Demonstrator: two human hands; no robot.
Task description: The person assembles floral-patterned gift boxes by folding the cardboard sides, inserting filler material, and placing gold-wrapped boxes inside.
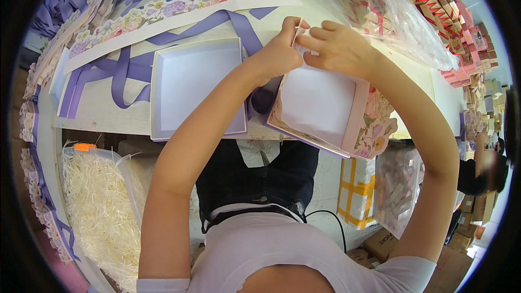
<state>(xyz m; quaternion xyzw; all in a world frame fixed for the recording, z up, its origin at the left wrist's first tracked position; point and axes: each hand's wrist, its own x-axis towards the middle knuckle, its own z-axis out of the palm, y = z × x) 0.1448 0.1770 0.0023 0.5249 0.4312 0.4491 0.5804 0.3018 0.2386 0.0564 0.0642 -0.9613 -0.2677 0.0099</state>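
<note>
A floral-printed cardboard box (376,125) with a white inside sits at the table's front edge, slightly turned. Over its far left corner my two hands meet. My left hand (279,51) is closed, its thumb and fingers pinching the upright pale card edge (298,33) of the box. From the other side my right hand (341,49) presses bent fingers against that same edge. To the left lies an open, shallow white tray-shaped box part (198,89), partly covered by my left forearm. Between the two box parts is a dark purple round thing (262,100), mostly hidden.
A long white card strip with flower cut-outs (179,13) lies across the table, with purple ribbon (126,78) around it. Clear plastic wrap (396,16) covers boxes at the far right. Below stands a bin of shredded filler (100,206). Another person (477,173) is at right.
</note>
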